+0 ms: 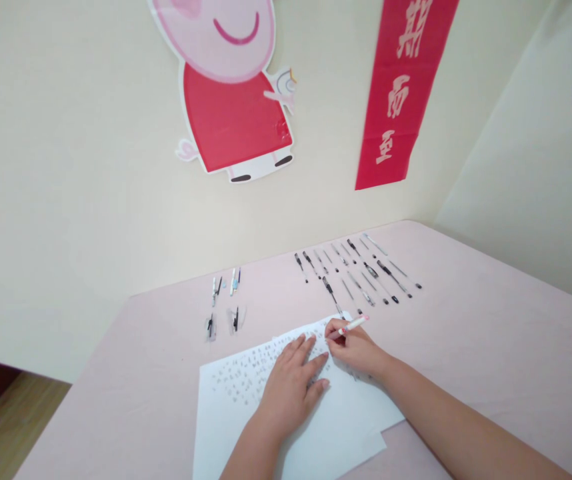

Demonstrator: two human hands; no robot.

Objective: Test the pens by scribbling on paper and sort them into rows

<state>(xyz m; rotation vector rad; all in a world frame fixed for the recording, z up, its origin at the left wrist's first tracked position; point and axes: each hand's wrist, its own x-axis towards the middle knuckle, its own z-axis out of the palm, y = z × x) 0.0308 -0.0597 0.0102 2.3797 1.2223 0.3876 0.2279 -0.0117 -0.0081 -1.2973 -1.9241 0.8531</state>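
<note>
White paper point(336, 427) lies on the pale pink table, its upper part covered with rows of small handwritten characters. A second sheet's edge shows beneath it. My left hand point(293, 380) rests flat on the writing with fingers spread. In my right hand point(359, 347) is a white pen with pinkish-red parts point(354, 325), gripped in a writing hold near the paper's upper right. Its back end points up and to the right. The tip is hidden or too small to make out, so I cannot tell whether it touches the sheet.
Beyond the paper at right, several pens, refills and caps point(364, 288) lie in slanted rows. At left are small groups of pens and parts point(236, 319). Behind the table point(156, 347) stands a wall with a cartoon pig cutout point(239, 120) and a red banner point(391, 100).
</note>
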